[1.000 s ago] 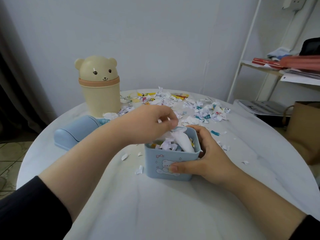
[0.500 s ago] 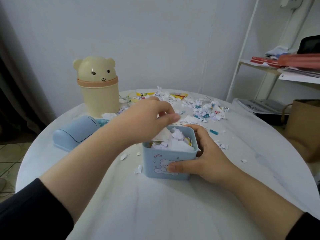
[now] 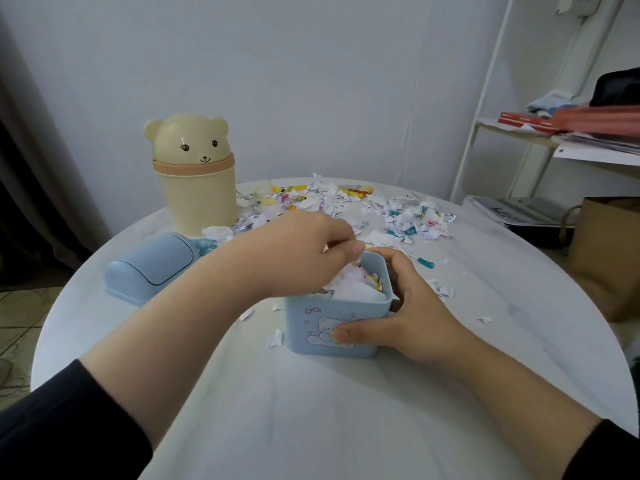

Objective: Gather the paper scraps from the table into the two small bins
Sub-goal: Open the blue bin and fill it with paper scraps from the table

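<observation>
1. Left hand [image 3: 298, 247] hovers, fingers curled, over the blue bin [image 3: 332, 327], which is heaped with white scraps [image 3: 356, 292]; I cannot tell whether it holds any.
2. Right hand [image 3: 412, 313] grips the bin's far side, thumb on its front.
3. Loose paper scraps [image 3: 412, 223] litter the desk [image 3: 311, 410] behind, beside the bear bin [image 3: 195, 188].

Bins: I count 2, the blue bin [image 3: 332, 327] and the bear bin [image 3: 195, 188].
Lid: 1, a blue lid [image 3: 152, 265], off its bin.
Hands: 2, the left hand [image 3: 294, 251] and the right hand [image 3: 412, 313].
Scraps [image 3: 412, 223]: too many for me to count, both loose on the table and inside the blue bin.
Table [image 3: 311, 410]: 1.
Bag [image 3: 609, 251]: 1.
Shelf [image 3: 491, 98]: 1 that I can see.
</observation>
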